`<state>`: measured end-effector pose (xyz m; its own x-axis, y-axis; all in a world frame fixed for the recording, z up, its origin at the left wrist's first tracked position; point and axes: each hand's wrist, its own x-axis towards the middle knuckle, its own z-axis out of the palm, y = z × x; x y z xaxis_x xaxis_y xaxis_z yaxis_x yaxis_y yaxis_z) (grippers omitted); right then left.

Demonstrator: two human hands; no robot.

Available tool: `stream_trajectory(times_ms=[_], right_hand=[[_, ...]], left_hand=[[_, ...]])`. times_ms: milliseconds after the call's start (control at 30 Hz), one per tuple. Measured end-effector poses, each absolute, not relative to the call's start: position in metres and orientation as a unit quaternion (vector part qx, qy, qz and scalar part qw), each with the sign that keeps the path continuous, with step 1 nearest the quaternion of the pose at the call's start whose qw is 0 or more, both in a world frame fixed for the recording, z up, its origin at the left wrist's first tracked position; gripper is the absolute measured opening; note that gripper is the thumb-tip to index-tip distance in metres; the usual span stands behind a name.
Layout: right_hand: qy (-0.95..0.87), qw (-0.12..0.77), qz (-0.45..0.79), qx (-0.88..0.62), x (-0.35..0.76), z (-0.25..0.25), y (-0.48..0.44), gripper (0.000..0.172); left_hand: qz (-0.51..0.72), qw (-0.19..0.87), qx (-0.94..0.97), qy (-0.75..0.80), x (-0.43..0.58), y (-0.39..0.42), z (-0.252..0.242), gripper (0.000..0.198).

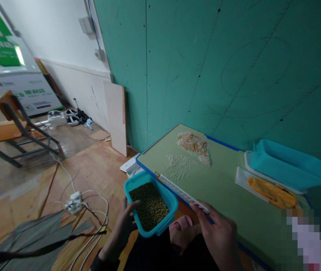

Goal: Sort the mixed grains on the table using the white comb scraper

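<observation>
My left hand (pixel 124 222) grips the left side of a turquoise plastic container (pixel 173 201), thumb over its rim. Inside it lie dark green beans (pixel 142 194) and pale yellow beans (pixel 158 209). The container is just below the near left edge of a pale green board (pixel 219 173) with a blue rim. Closed around one end of a long white strip (pixel 177 190) is my right hand (pixel 219 229); the strip lies along that board edge. Further back on the board are a pile of yellow beans with white grains (pixel 193 145) and a spread of white grains (pixel 177 167).
A turquoise bin (pixel 290 165) and an orange cloth-like item (pixel 270 190) on a white tray occupy the board's right side. A green wall (pixel 171 67) rises behind. White cables and a power strip (pixel 75 202) lie on the floor at left, near a chair (pixel 22 128).
</observation>
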<state>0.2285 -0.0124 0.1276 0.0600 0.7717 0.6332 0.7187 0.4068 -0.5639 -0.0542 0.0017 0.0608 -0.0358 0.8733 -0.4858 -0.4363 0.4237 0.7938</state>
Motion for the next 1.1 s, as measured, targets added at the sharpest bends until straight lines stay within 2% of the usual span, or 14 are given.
stream_trajectory(times_ms=[267,367,500,667,933,1100], right_hand=[[-0.686,0.475,0.035,-0.551,0.229,0.120,-0.012,0.039],[-0.692,0.478,0.025,-0.541,0.225,0.126,-0.010,0.039],[-0.695,0.491,0.000,-0.525,0.221,0.136,-0.004,0.040],[-0.684,0.496,-0.010,-0.535,0.226,0.133,-0.003,0.040],[-0.665,0.496,0.024,-0.558,0.226,0.120,0.003,0.040],[-0.672,0.495,0.007,-0.551,0.225,0.126,0.006,0.045]], left_hand=[[0.491,0.661,0.213,0.526,-0.052,0.005,0.069,0.040],[0.487,0.664,0.209,0.528,-0.052,0.003,0.071,0.044],[0.481,0.667,0.201,0.532,-0.052,0.002,0.074,0.037],[0.482,0.666,0.187,0.537,-0.053,0.004,0.077,0.047],[0.476,0.667,0.196,0.538,-0.048,0.007,0.083,0.037],[0.480,0.660,0.202,0.542,-0.051,0.005,0.086,0.035]])
